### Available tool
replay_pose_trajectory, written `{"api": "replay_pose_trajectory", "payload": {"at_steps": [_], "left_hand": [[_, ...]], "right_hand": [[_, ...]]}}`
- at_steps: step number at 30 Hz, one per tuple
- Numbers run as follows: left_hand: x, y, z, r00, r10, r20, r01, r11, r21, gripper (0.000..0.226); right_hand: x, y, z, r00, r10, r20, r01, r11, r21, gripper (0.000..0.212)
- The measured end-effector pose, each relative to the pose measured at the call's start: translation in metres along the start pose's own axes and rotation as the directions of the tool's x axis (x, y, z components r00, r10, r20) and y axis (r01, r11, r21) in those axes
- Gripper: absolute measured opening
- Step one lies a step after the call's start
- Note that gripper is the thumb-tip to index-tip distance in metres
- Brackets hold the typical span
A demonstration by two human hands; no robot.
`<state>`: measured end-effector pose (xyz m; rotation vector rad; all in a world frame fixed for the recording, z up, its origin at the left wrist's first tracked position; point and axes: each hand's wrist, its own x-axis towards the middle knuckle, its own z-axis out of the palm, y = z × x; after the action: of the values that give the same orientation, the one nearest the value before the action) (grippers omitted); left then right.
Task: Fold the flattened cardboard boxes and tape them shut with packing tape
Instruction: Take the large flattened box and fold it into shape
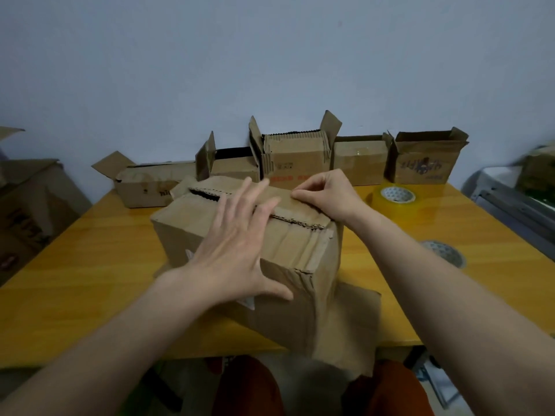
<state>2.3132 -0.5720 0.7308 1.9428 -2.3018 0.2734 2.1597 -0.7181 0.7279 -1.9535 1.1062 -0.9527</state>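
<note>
From the head camera I see a worn brown cardboard box (249, 253) at the table's near middle. My left hand (237, 244) lies flat, fingers spread, pressing the top flaps. My right hand (324, 196) pinches the far flap's edge. The clear packing tape roll (396, 199) sits far right, nearer my right hand.

Single head cam, wide-angle, looks fwd and down from close above the table (90, 295), facing the wall (270, 55)
</note>
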Motion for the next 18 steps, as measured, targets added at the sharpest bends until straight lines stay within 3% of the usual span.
{"api": "replay_pose_trajectory", "payload": {"at_steps": [4, 7, 10, 14, 18], "left_hand": [[0.031, 0.0, 0.006, 0.969, -0.009, 0.245, 0.008, 1.0, 0.006, 0.124], [0.053, 0.025, 0.012, 0.967, -0.092, 0.236, 0.107, 0.993, -0.05, 0.122], [0.075, 0.053, 0.014, 0.963, -0.151, 0.222, 0.171, 0.983, -0.071, 0.123], [0.088, 0.074, 0.012, 0.956, -0.119, 0.268, 0.145, 0.986, -0.079, 0.122], [0.084, 0.056, -0.002, 0.967, -0.062, 0.249, 0.091, 0.99, -0.109, 0.129]], "right_hand": [[0.002, 0.008, -0.007, 0.995, 0.047, -0.083, -0.038, 0.995, 0.097, 0.035], [-0.005, 0.025, -0.02, 0.965, 0.152, -0.213, -0.134, 0.986, 0.096, 0.051], [-0.017, 0.045, -0.031, 0.946, 0.27, -0.178, -0.232, 0.95, 0.209, 0.061], [-0.021, 0.056, -0.047, 0.932, 0.321, -0.167, -0.276, 0.93, 0.244, 0.051], [-0.017, 0.056, -0.052, 0.884, 0.368, -0.29, -0.288, 0.915, 0.281, 0.026]]}}
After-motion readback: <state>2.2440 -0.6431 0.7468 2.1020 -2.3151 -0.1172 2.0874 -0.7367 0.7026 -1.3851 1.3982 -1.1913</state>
